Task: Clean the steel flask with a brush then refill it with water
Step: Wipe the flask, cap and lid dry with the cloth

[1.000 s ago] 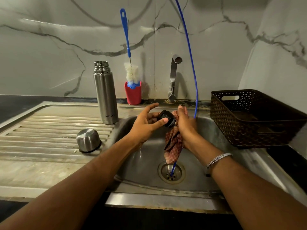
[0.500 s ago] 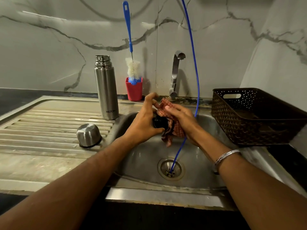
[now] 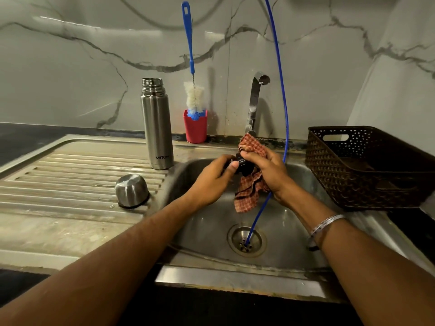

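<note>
Checked cloth [image 3: 250, 147] wrapped over black stopper [image 3: 242, 162], both held above sink [image 3: 294, 236] so drips fall to drain [image 3: 246, 241]. Left hand [image 3: 215, 178] pinching stopper between thumb and fingers, steadying; right hand [image 3: 267, 169] closed around cloth and pressed to stopper, likely wiping it. Flask [image 3: 156, 124] upright and uncapped on drainboard [image 3: 58, 184], just left of basin, mouth open, presumably awaiting brush and water. Steel cup [image 3: 131, 190] inverted on ribs, probably to drain. Brush [image 3: 191, 74] parked head-down in red holder [image 3: 195, 128] against back wall, within reach, untouched. Blue tube [image 3: 281, 90] hanging from above, end in drain. Tap [image 3: 255, 100] not visibly running. Brown basket [image 3: 367, 165] right of basin. Steel surface dull, streaked; grey-veined marble walls; dim light.
</note>
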A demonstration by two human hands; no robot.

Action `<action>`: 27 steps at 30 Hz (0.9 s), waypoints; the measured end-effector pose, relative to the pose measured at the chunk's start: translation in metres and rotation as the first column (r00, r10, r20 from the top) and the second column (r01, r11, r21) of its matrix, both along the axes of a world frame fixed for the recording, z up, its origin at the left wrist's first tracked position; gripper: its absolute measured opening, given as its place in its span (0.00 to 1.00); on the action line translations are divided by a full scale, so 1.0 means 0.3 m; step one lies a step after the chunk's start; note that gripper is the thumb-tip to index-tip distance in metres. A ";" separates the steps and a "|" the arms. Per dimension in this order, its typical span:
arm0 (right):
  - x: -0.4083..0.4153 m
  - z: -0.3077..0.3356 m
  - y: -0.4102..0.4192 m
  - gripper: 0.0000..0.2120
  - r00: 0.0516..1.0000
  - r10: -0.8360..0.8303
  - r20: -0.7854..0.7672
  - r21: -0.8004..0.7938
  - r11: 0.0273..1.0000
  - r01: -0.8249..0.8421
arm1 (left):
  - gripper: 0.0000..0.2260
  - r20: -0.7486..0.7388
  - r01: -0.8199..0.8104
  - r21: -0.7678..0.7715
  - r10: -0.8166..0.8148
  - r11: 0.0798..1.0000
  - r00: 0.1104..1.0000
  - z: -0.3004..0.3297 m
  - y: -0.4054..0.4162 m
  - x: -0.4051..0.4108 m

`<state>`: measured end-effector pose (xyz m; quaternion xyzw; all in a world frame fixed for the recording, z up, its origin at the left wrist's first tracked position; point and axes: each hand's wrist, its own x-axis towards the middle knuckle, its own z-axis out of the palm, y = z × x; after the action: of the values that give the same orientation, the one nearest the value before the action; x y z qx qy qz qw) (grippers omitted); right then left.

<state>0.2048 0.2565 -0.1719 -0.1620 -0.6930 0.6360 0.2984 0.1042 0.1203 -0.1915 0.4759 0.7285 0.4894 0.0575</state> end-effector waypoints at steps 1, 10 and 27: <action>0.000 -0.005 -0.006 0.06 1.000 0.014 0.005 -0.003 1.000 -0.014 | 0.14 0.038 0.014 -0.006 -0.014 1.000 0.999 -0.007 0.002 0.004; 0.008 -0.020 -0.003 0.31 0.997 0.043 0.065 0.126 0.991 -0.051 | 0.14 0.347 -0.006 0.096 -0.028 0.995 0.938 -0.001 -0.003 -0.054; -0.002 -0.027 -0.089 0.09 0.998 -0.060 0.014 0.323 0.945 0.052 | 0.12 0.043 0.017 0.025 -0.018 1.000 0.999 0.029 0.007 0.003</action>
<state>0.2043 0.2299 -0.1799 -0.1381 -0.7862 0.5033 0.3308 0.1051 0.1224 -0.1828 0.4725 0.7167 0.5079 0.0715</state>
